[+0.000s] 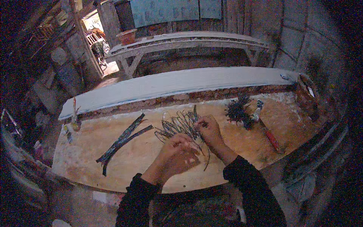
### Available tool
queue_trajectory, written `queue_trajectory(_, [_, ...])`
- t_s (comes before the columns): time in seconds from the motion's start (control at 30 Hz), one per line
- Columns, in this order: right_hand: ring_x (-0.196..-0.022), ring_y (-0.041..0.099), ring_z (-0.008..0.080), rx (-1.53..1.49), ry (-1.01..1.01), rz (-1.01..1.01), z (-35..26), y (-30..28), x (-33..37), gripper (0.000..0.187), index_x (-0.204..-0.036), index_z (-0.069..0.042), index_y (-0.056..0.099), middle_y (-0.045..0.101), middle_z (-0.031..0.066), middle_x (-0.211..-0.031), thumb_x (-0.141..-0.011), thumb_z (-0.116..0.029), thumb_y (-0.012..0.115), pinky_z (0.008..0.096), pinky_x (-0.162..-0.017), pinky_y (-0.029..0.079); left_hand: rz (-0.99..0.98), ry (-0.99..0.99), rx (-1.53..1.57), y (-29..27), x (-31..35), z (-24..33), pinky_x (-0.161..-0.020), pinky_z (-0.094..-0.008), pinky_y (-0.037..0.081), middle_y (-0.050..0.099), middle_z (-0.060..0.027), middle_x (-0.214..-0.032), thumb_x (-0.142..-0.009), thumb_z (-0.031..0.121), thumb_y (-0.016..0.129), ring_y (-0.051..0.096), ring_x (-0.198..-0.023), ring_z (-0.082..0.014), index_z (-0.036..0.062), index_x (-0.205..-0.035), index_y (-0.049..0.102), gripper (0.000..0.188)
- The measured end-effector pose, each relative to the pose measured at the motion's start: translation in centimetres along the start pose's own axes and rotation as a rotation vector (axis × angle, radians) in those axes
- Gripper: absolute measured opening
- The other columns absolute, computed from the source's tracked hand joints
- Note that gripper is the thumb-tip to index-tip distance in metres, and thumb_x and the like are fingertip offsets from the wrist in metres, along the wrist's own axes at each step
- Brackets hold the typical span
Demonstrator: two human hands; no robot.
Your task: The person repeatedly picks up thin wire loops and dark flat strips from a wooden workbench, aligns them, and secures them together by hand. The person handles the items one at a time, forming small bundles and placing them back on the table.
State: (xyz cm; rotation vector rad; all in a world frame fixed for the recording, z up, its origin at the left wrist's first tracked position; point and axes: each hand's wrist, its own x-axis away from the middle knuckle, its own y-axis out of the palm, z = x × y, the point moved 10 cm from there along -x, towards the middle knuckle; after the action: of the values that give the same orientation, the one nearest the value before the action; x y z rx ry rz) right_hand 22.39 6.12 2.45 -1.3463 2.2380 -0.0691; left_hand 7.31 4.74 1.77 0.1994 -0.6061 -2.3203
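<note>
In the middle of the wooden board lies a bundle of thin dark looped strands, like wire or cord; I cannot tell which. My left hand is curled at its near edge, fingers closed on the strands. On the bundle's right side my right hand pinches a dark strip, whose tip stands up above the fingers. A loose narrow end hangs below, between the hands. To the left, flat dark strips lie crossed on the board. Right of my right hand sits a dark bristly tuft.
A red-handled paintbrush lies at the board's right. Small tools rest at its left end. Behind runs a long pale plank. Farther back are a white bench, a reddish pot and a bright doorway.
</note>
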Motion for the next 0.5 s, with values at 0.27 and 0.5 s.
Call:
queue_trajectory(0.27, [-0.073,0.053,0.0121,-0.22,0.256,-0.209,-1.0,2.0,1.3,0.006,-0.079,-0.004,0.061,0.056,0.0028,-0.079,-0.079,-0.008,0.066,0.0265,-0.064,0.044,0.324,0.211,-0.161,-4.0,0.7,4.9,-0.061,-0.0309,0.052,0.059,-0.0051,-0.078,-0.084,0.018,0.061,0.061,-0.07,-0.018,0.0083,-0.084,0.055,0.011])
queue_trajectory(0.5, [-0.061,0.054,0.0099,-0.363,0.321,-0.321,-2.8,2.7,2.6,0.015,-0.087,-0.003,0.064,0.059,0.0021,-0.079,-0.082,-0.016,0.068,0.0259,-0.048,0.045,0.427,0.149,0.039,-5.3,0.6,4.4,-0.057,-0.0315,0.051,0.059,-0.0066,-0.078,-0.088,0.021,0.056,0.06,-0.067,-0.0171,0.0053,-0.086,0.054,0.016])
